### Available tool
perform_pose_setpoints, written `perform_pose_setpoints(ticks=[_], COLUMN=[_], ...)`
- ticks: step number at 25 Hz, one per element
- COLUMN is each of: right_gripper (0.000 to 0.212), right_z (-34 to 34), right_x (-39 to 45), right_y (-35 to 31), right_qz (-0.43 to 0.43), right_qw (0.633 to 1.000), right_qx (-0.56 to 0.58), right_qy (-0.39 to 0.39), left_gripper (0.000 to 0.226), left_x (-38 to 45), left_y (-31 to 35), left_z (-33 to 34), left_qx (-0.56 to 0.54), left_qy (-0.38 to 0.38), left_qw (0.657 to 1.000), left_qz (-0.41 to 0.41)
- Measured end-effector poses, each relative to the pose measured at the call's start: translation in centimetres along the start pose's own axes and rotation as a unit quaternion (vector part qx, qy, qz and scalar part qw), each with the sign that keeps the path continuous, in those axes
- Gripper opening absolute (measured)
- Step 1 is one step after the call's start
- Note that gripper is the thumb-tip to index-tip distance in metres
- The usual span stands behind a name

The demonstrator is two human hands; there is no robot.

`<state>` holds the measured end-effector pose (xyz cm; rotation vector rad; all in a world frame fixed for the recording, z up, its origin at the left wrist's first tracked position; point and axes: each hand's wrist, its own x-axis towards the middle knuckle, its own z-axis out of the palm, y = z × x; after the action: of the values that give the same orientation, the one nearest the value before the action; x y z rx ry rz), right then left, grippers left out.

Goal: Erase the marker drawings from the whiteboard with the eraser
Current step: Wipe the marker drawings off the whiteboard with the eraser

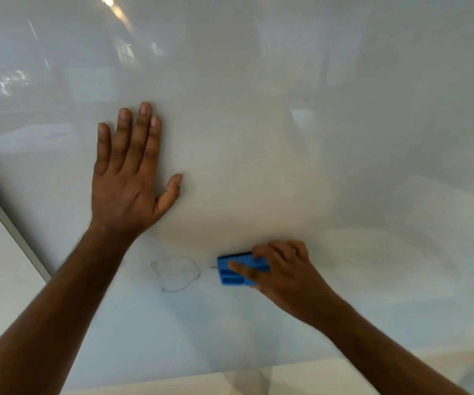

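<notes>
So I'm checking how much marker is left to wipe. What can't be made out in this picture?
- Head view: any ink under the blue eraser and right hand is covered by them.
- Board under the flat left hand is covered too.
- The faint heart outline is thin and blurred; gaps can't be judged.
- The whiteboard runs past the top and right edges, and reflections mask its upper part.

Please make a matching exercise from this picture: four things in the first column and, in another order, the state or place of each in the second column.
Things:
1. left hand
2. right hand
3. eraser
4. marker outline

States:
A. blue, held against the whiteboard
B. faint, not yet wiped, left of the eraser
C. flat on the board, fingers straight
D. fingers curled round the eraser

Pairs: 1-C, 2-D, 3-A, 4-B
</notes>
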<state>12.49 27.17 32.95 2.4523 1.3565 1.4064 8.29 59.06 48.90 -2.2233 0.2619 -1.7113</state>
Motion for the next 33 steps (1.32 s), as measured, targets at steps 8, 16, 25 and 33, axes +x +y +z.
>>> perform_pose_setpoints(ticks=[8, 16, 25, 33], right_gripper=[0.051, 0.051, 0.051, 0.048], right_z=[-2.7, 0.2, 0.6, -0.3], right_x=[-1.7, 4.1, -2.5, 8.0], right_y=[3.9, -4.0, -1.0, -6.7], right_qz=[0.045, 0.048, 0.062, 0.121], right_qw=[0.998, 0.997, 0.997, 0.989], right_qx=[-0.018, 0.005, -0.037, 0.028], right_qy=[0.027, 0.057, 0.035, 0.086], left_gripper=[0.08, 0.079, 0.078, 0.077], left_x=[-0.7, -0.7, -1.4, -1.5], left_y=[0.3, 0.3, 0.6, 0.5], left_z=[0.2, 0.0, 0.3, 0.2], left_qx=[-0.005, 0.0, -0.001, -0.013], left_qy=[0.012, 0.015, 0.018, 0.014], left_qw=[1.0, 1.0, 0.999, 0.999], left_qz=[-0.014, -0.02, -0.042, -0.049])
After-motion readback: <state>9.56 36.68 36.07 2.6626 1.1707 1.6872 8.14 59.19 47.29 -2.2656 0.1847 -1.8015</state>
